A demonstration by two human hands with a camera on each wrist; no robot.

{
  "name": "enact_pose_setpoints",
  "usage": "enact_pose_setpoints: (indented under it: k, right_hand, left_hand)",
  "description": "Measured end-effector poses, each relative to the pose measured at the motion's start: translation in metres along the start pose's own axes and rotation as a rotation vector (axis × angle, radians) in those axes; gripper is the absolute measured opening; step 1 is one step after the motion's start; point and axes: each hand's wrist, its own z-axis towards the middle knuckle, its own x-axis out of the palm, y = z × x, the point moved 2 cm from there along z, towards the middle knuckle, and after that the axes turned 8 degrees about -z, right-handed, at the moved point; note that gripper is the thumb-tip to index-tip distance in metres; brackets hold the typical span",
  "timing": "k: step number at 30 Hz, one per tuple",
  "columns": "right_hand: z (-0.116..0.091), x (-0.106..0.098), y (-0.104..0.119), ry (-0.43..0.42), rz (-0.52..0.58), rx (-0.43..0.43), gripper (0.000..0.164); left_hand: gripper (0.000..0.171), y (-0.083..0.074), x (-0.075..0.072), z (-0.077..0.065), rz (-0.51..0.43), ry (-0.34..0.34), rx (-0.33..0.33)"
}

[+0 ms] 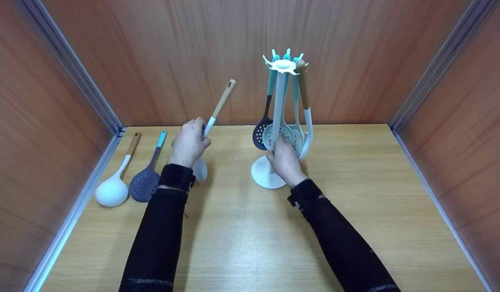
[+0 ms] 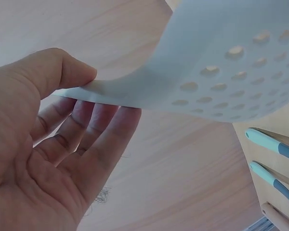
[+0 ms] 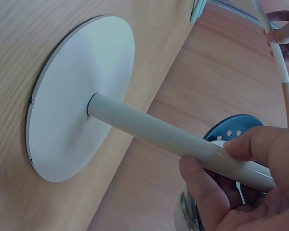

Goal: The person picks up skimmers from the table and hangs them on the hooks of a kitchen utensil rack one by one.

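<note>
My left hand pinches the neck of a pale skimmer between thumb and fingers. Its wooden handle points up and to the right, while the holed head hangs low and is partly hidden by the hand in the head view. My right hand grips the lower pole of a white utensil stand, thumb and fingers curled round it. From the stand's hooked top hang several utensils, among them a dark skimmer with a teal handle and a white utensil with a brown handle.
On the left of the table lie a white ladle with a wooden handle and a dark skimmer with a teal handle. The stand's round base rests on the table. Wooden panels enclose the back and sides.
</note>
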Motion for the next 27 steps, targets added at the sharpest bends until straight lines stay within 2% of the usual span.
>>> enact_pose_setpoints:
  k: [3,11,15,21,27]
  right_hand:
    - [-0.001,-0.001,0.000,-0.004,0.003,-0.003,0.041]
    - [-0.004,0.001,0.000,-0.075,-0.018,-0.069,0.037]
    - [-0.003,0.002,-0.001,-0.077,-0.018,-0.066,0.039]
    - [-0.002,0.002,-0.001,-0.029,-0.001,-0.033,0.044]
    - [-0.001,0.001,0.000,-0.017,-0.004,-0.020,0.043]
  left_hand:
    - [0.026,-0.001,0.000,0.000,-0.015,-0.011,0.011]
    - [0.025,-0.005,-0.002,-0.002,-0.027,-0.058,0.088]
    - [0.025,-0.009,-0.003,-0.001,-0.049,-0.065,0.080]
    - [0.026,-0.018,-0.003,-0.001,-0.075,-0.055,0.050]
    - [0.027,-0.029,-0.005,-0.001,-0.094,-0.067,0.066]
